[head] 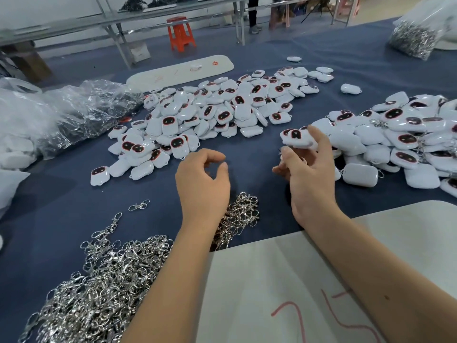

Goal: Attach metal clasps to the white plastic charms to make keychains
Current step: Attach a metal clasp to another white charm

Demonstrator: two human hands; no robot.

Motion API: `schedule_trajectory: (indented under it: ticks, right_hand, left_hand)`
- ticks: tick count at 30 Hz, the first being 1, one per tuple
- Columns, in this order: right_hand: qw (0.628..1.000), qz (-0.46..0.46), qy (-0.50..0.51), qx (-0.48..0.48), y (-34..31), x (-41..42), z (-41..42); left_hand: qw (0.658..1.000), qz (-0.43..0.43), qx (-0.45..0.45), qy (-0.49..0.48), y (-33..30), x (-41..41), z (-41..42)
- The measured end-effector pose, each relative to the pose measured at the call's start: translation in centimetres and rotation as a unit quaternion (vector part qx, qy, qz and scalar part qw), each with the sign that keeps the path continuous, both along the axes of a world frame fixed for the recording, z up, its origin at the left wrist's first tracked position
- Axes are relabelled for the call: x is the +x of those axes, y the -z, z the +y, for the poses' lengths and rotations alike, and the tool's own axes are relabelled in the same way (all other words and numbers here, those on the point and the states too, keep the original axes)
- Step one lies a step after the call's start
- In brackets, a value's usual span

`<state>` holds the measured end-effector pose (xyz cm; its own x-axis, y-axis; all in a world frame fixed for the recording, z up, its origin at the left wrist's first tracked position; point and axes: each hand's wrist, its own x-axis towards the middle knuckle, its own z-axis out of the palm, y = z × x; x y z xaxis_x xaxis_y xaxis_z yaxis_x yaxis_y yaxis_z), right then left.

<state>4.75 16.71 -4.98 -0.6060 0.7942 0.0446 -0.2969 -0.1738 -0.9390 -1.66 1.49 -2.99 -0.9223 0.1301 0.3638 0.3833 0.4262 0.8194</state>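
Note:
My right hand (310, 169) holds a white plastic charm (298, 139) with a dark red-rimmed face between its raised fingertips, above the blue table. A bit of metal shows by the thumb; I cannot tell whether it is a clasp. My left hand (202, 179) hovers over the cloth with loosely curled fingers and holds nothing. A big pile of loose charms (210, 112) lies ahead of it. To the right spreads a second pile of charms (395, 144), some with clasps on them. Silver clasps lie in a heap (103, 280) at front left and a smaller cluster (241, 211) between my wrists.
Crumpled clear plastic bags (74, 115) lie at the left. A bag of metal clasps (415, 38) stands at far right. White boards lie near me (284, 280) and at the back (180, 70). An orange stool (180, 33) and benches stand beyond the table.

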Motion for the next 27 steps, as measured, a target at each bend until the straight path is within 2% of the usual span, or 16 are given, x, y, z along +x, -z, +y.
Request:
schedule_trajectory:
  ticks: [6,9,12,15,20,24,27]
  right_hand:
    - [0.987,-0.062,0.012,0.148,0.0,0.6,-0.7]
    - [0.955,-0.09,0.014,0.282,-0.3,0.4,-1.5]
    - [0.893,-0.111,-0.021,0.436,-0.6,-0.5,-3.0]
    - [0.825,-0.155,-0.105,0.533,-1.2,-2.6,-4.4]
    - [0.656,-0.258,-0.213,0.677,-2.4,-7.8,-7.1]
    - [0.582,-0.273,-0.281,0.712,-2.8,-10.6,-7.9]
    - [0.554,-0.286,-0.315,0.715,-2.6,-11.6,-7.8]
  left_hand:
    - [0.984,-0.019,-0.153,-0.084,-0.1,-1.8,-2.0]
    - [0.968,-0.049,-0.209,-0.128,-0.4,-2.8,-3.2]
    - [0.961,-0.07,-0.227,-0.144,-0.7,-3.2,-4.0]
    - [0.946,-0.06,-0.269,-0.17,-0.8,-3.6,-5.0]
    - [0.923,-0.132,-0.309,-0.19,-0.3,-5.7,-7.5]
    - [0.908,-0.213,-0.316,-0.172,0.1,-7.5,-9.1]
    - [0.908,-0.23,-0.318,-0.148,0.4,-8.4,-9.8]
